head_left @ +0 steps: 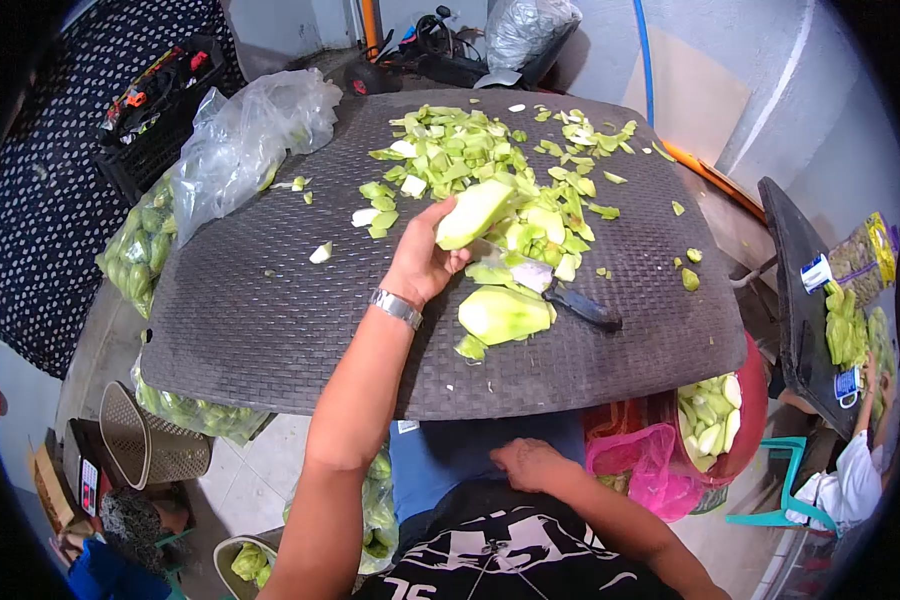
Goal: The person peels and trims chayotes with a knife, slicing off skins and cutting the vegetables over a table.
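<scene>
My left hand (pixel 430 247) is closed around a peeled, pale green chayote (pixel 475 212), held above the table. Below it lies another peeled chayote (pixel 505 314) on the dark woven tabletop (pixel 300 310). A tool with a dark handle (pixel 584 308), perhaps a knife or peeler, lies to its right; its other end is among the scraps. A wide heap of green peelings (pixel 460 150) spreads beyond my left hand. Over my lap, below the table edge, my right hand (pixel 535 465) has its fingers curled in; whatever they might hold is hidden.
At the table's left stand a clear plastic bag (pixel 245 150) and a bag of green chayotes (pixel 140 245). A red tub (pixel 753 420) of peeled pieces and a pink bag (pixel 660 475) sit below right. Another person's arm (pixel 863 395) reaches to a side table (pixel 785 240).
</scene>
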Demonstrator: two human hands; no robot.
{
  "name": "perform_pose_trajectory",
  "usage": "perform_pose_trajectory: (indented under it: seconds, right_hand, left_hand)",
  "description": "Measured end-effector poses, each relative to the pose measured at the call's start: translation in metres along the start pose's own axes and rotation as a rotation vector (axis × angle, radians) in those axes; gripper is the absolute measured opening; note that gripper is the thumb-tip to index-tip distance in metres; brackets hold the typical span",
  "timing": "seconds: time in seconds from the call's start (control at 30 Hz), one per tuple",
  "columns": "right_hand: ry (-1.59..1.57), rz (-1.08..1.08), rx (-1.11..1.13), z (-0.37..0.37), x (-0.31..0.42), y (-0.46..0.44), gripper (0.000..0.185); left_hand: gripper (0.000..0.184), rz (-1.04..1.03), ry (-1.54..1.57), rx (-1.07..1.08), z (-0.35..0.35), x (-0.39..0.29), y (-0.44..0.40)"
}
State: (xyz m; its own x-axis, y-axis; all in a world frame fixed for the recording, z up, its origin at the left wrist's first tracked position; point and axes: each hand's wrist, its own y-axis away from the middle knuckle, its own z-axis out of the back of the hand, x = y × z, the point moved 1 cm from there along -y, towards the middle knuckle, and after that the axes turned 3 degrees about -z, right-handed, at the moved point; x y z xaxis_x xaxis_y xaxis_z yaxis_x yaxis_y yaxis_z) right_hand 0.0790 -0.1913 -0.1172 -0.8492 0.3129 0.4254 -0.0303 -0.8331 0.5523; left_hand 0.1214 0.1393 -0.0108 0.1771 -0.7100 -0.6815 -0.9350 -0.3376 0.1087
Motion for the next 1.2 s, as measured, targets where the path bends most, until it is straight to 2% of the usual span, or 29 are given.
perform_pose_trajectory:
  seconds: [0.03,0.07,0.1,0.13,0.2,0.27,0.3,0.33,0.5,0.53,0.57,0.63,0.73,0.83,0.93,1.0,1.07,1.17,1.2]
  right_hand:
    - [-0.052,0.034,-0.056,0.017,0.008,0.016,0.027]
    - [-0.108,0.067,-0.110,0.034,0.016,0.033,0.026]
    - [-0.210,0.210,-0.165,0.055,0.021,0.049,0.022]
    - [-0.312,0.353,-0.221,0.078,0.026,0.063,0.017]
    - [-0.461,0.406,-0.397,0.126,0.039,0.085,0.014]
    - [-0.305,0.295,-0.604,0.159,0.032,0.088,0.020]
    - [-0.236,0.215,-0.717,0.171,0.024,0.084,0.021]
    - [-0.191,0.240,-0.842,0.180,0.009,0.073,0.024]
    - [0.147,0.053,-1.084,0.217,-0.030,0.040,0.037]
    - [0.200,-0.004,-1.111,0.219,-0.032,0.039,0.041]
    - [0.182,-0.047,-1.045,0.217,-0.039,0.034,0.046]
    - [0.147,-0.130,-0.912,0.210,-0.058,0.022,0.056]
    - [0.071,-0.141,-0.829,0.209,-0.066,0.017,0.058]
    - [-0.005,-0.176,-0.842,0.214,-0.064,0.014,0.050]
    - [0.022,-0.197,-1.038,0.220,-0.073,0.022,0.047]
    - [-0.106,-0.381,-0.932,0.237,-0.065,0.035,0.047]
    - [-0.183,-0.532,-0.883,0.246,-0.073,0.037,0.047]
    - [-0.326,-0.570,-0.962,0.256,-0.084,0.035,0.043]
    - [-0.342,-0.458,-1.005,0.256,-0.097,0.028,0.035]
  left_hand:
    - [0.038,0.003,-0.031,-0.053,0.000,0.001,0.001]
    - [0.035,0.030,0.023,-0.005,0.012,0.003,-0.003]
    - [0.035,0.012,0.003,-0.015,0.006,0.002,-0.001]
    - [0.037,-0.005,-0.018,-0.023,-0.006,0.001,0.006]
    - [0.047,-0.030,-0.022,-0.006,-0.015,0.002,0.011]
    - [0.063,-0.053,0.012,0.046,-0.016,0.003,0.011]
    - [0.065,-0.076,0.004,0.079,-0.016,0.004,0.011]
    - [0.066,-0.099,-0.006,0.110,-0.015,0.006,0.010]
    - [0.074,-0.137,0.086,0.184,-0.009,0.006,0.006]
    - [0.074,-0.139,0.149,0.180,-0.011,0.006,0.009]
    - [0.075,-0.143,0.212,0.178,-0.014,0.004,0.011]
    - [0.075,-0.136,0.158,0.077,-0.023,0.001,0.012]
    - [0.073,-0.160,0.021,0.027,-0.020,0.003,0.006]
    - [0.067,-0.201,0.043,0.120,-0.013,0.009,0.005]
    - [0.060,-0.193,0.199,0.152,-0.011,0.007,0.006]
    - [0.056,-0.121,0.319,0.100,-0.011,0.001,0.008]
    - [0.054,-0.185,0.302,0.134,-0.020,-0.003,0.012]
    - [0.057,-0.185,0.306,0.175,-0.027,-0.007,0.015]
    - [0.057,-0.156,0.332,0.181,-0.029,-0.008,0.016]
